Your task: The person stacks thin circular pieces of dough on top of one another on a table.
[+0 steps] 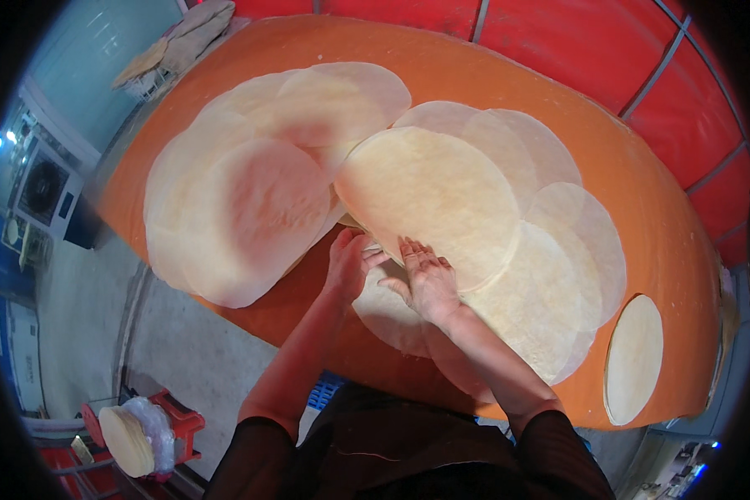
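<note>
A large round of thin flatbread (434, 194) lies before me, on top of overlapping paler, thinner rounds. My right hand (431, 281) rests flat on its near edge, thumb spread to the left. At the same round's lower left edge is my left hand (350, 259), its fingers curled. Whether those fingers pinch the edge cannot be made out. Below both hands, another pale round (394, 312) is partly covered by my right hand and forearm. To the left spreads a second fan of overlapping thin rounds (187, 206), with blurred reddish patches over part of it.
An orange-covered table (637, 244) carries the rounds. One small stack of rounds (634, 359) lies near its right end. On the floor at lower left, a red stool (190, 425) bears a thick stack of rounds (125, 440) and clear plastic. Cloths (197, 37) lie beyond the table's far left.
</note>
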Demonstrator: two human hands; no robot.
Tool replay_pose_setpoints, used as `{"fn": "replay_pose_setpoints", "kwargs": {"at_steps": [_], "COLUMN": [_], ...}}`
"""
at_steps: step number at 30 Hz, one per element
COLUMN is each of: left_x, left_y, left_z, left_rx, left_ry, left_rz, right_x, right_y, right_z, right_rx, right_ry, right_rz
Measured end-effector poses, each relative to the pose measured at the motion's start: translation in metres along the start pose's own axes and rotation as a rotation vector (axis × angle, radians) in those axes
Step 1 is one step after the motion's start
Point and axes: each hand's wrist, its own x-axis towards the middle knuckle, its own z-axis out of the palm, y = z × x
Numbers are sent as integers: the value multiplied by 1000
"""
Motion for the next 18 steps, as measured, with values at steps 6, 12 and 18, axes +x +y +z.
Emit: {"fn": "replay_pose_setpoints", "kwargs": {"at_steps": [6, 12, 18], "left_x": [1, -15, -15], "left_y": [-9, -67, -77], "left_z": [2, 6, 22], "left_rx": [-52, 188, 538], "left_ry": [-121, -7, -43], "left_rz": [-218, -413, -365], "right_x": [75, 86, -65], "right_y": [90, 73, 32], "right_z": [-104, -293, -217], "right_rx": [92, -21, -591], "right_ry": [-256, 16, -238], "right_rz": [6, 212, -119]}}
